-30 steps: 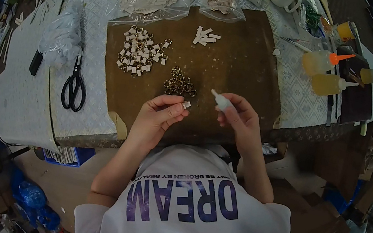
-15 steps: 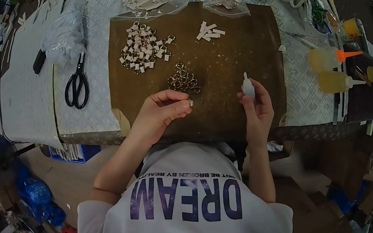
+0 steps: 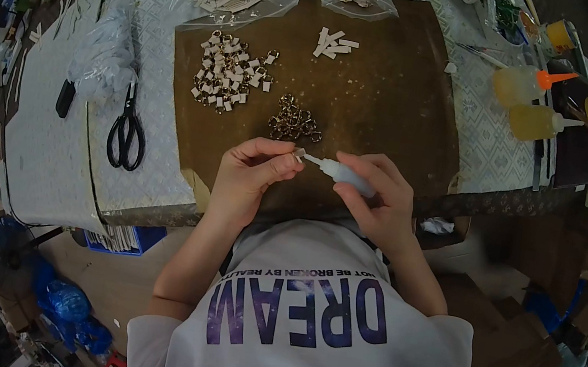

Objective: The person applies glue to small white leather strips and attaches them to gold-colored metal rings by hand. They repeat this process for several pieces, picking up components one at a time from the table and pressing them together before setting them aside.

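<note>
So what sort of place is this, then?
Probably a small craft or assembly workshop, judging by the heap of white-tabbed metal pieces on the brown mat, the black-handled scissors and the squeeze bottles of yellow liquid.

Table (image 3: 155, 137), brown mat (image 3: 400, 85), black scissors (image 3: 129, 108), plastic bag (image 3: 103, 58)

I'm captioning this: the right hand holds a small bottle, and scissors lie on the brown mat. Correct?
Not quite: the head view shows the scissors on the patterned cover, left of the brown mat. The right hand does hold a small bottle.
</note>
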Motion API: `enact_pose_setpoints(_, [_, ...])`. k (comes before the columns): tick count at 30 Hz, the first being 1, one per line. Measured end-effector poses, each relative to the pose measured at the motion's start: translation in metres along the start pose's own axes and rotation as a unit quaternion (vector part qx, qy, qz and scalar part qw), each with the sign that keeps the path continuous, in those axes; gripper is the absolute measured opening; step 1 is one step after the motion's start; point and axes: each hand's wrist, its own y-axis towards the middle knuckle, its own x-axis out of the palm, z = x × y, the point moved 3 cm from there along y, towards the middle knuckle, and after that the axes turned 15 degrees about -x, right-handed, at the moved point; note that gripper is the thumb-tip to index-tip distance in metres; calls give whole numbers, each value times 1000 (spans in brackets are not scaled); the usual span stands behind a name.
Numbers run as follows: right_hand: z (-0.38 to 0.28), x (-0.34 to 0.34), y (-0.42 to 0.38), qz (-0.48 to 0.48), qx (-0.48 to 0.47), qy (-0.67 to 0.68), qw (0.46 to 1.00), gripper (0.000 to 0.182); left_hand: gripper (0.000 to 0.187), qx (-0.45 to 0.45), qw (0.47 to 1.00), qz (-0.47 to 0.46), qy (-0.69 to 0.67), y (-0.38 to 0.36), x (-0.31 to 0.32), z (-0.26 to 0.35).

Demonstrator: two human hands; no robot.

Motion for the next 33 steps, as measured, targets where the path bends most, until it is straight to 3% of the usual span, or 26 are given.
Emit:
enact_pose_setpoints(16, [-12,11,8,-19,-51,-94,994,34,17,-24,999,-8,-39,-1,-4,-2])
enact_pose_setpoints(25, [-1,-1,7,70,7,1,998,30,16,-53,993,-37,-94,2,-9,-5])
enact_pose_setpoints(33, [-10,8,8,-14,-34,-72,997,34,16,-39,996,-20,-76,0,-6,-5])
